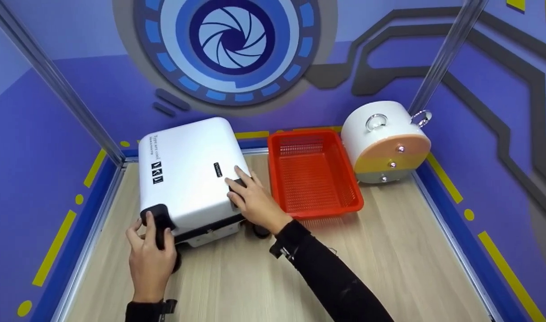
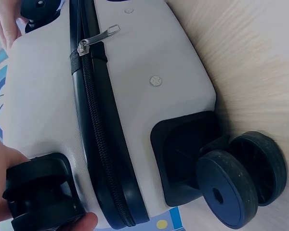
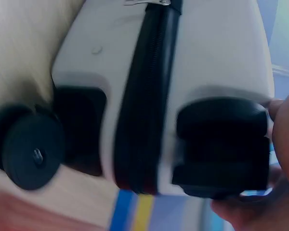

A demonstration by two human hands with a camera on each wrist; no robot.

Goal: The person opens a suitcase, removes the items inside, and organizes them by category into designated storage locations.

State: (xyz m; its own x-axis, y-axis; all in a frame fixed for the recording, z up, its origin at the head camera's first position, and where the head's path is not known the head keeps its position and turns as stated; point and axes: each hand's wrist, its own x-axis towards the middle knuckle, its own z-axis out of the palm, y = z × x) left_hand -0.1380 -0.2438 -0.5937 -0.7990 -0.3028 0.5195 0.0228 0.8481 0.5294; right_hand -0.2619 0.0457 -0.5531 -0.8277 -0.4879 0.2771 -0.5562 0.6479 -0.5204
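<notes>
A white hard-shell suitcase [image 1: 192,147] lies flat on the wooden surface, its wheeled end facing me. My left hand [image 1: 151,257] grips the upper left black wheel [image 2: 41,192], fingers and thumb on either side of it. At the other upper corner, my right hand [image 1: 258,203] holds the right wheel [image 3: 221,149], with its fingers spread over the shell's edge. A black zipper [image 2: 98,115] with a metal pull [image 2: 106,34] runs across this end between the two shell halves. The lower wheels [image 2: 229,187] stick out close to the surface.
Right of the suitcase stands a red plastic basket [image 1: 315,179]. Beyond it is a white round drum-shaped box [image 1: 375,129] with coloured drawer fronts and metal rings. Printed blue-purple walls [image 1: 335,103] enclose the wooden surface [image 1: 380,250] at the back and sides.
</notes>
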